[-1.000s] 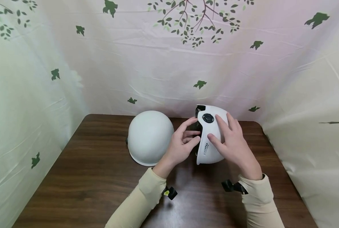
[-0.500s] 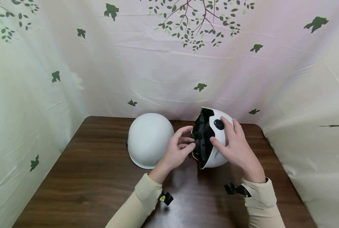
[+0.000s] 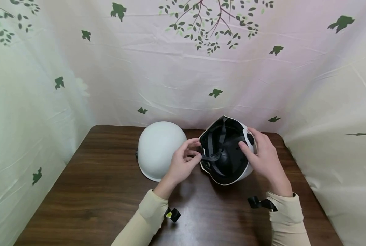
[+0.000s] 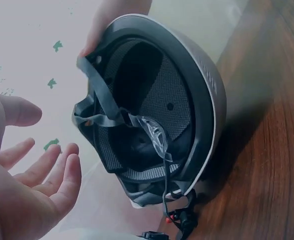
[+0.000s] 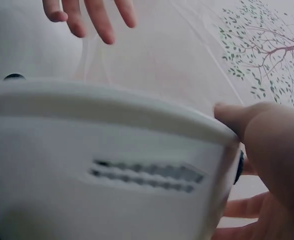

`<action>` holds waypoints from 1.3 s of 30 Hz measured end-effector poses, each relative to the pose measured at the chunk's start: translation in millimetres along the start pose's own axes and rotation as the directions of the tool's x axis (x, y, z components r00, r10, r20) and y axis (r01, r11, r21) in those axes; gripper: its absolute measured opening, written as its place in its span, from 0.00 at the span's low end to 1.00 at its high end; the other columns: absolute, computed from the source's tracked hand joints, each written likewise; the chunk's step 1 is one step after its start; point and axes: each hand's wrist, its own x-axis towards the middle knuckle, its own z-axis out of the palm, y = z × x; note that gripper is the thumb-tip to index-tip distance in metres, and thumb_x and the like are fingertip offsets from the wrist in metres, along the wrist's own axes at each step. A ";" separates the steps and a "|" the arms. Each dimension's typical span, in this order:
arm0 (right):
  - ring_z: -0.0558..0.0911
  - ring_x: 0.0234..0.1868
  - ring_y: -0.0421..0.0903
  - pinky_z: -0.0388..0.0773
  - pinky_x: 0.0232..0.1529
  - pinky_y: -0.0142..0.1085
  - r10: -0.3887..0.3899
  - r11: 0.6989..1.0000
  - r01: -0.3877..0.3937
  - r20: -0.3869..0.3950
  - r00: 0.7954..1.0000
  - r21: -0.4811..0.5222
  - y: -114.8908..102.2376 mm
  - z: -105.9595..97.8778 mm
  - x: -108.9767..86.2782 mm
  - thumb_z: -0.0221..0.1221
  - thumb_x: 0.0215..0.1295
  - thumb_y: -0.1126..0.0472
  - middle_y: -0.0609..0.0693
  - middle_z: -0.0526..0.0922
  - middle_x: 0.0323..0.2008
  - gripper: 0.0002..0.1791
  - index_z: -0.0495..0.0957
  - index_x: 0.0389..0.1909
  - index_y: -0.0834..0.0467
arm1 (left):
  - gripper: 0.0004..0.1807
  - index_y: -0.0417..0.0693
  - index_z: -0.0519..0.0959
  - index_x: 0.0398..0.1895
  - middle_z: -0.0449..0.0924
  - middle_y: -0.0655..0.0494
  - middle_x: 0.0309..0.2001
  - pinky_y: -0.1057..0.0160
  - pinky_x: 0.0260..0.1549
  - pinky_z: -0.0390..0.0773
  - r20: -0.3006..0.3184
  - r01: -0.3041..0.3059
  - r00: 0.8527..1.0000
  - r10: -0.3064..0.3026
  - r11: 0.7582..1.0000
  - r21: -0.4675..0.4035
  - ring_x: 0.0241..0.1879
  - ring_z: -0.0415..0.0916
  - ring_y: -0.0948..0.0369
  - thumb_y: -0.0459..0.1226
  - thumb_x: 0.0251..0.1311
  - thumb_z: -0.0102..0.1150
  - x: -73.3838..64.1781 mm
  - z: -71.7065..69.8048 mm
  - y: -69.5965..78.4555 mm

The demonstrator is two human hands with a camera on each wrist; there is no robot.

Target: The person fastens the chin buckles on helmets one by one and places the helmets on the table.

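A white helmet [image 3: 229, 160] lies tipped on the table, its black padded inside turned toward me. My right hand [image 3: 264, 159] grips its right rim, thumb over the edge on the inner side and fingers on the outer shell; the right wrist view shows the vent slots [image 5: 147, 175] up close. Grey chin straps [image 4: 104, 92] hang across the hollow, and a black buckle with a red part [image 4: 174, 218] dangles below. Beside the helmet's left rim is my left hand [image 3: 181, 162], fingers loosely bent. In the left wrist view that hand holds nothing and is apart from the helmet.
A second white helmet [image 3: 161, 150] sits dome up on the table, just left of my left hand. The dark wooden table [image 3: 94, 191] ends at a pale curtain [image 3: 177, 78] with leaf and bird prints.
The helmet has turned from showing its outer shell to facing me with its black inside and straps. My right hand has shifted slightly right with it; my left hand has drawn back left.
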 end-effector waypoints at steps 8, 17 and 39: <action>0.73 0.52 0.63 0.73 0.49 0.62 0.012 1.000 -0.011 -0.076 0.997 0.009 10.7 0.3 -3.9 0.56 0.80 0.55 0.68 0.75 0.60 0.31 0.63 0.79 0.58 | 0.27 0.48 0.75 0.69 0.82 0.48 0.60 0.50 0.48 0.84 -0.007 0.057 0.998 -0.057 0.998 0.028 0.48 0.84 0.51 0.29 0.66 0.62 -4.0 -2.9 -5.7; 0.75 0.53 0.64 0.70 0.50 0.60 0.086 0.996 -0.086 0.005 0.996 0.030 31.2 -5.1 -9.5 0.48 0.83 0.54 0.68 0.76 0.58 0.30 0.60 0.81 0.55 | 0.29 0.50 0.74 0.71 0.80 0.39 0.62 0.45 0.50 0.83 -0.032 0.075 0.997 -0.074 0.997 0.034 0.48 0.84 0.49 0.29 0.66 0.62 -4.8 -3.3 -9.5; 0.71 0.66 0.74 0.67 0.60 0.67 0.177 0.979 -0.187 0.110 0.978 0.083 45.5 15.8 -12.7 0.50 0.78 0.65 0.76 0.65 0.71 0.36 0.48 0.82 0.61 | 0.37 0.50 0.68 0.77 0.68 0.48 0.75 0.47 0.53 0.85 0.002 0.107 0.994 -0.110 0.974 0.198 0.61 0.80 0.43 0.35 0.64 0.66 -8.6 -2.2 -17.7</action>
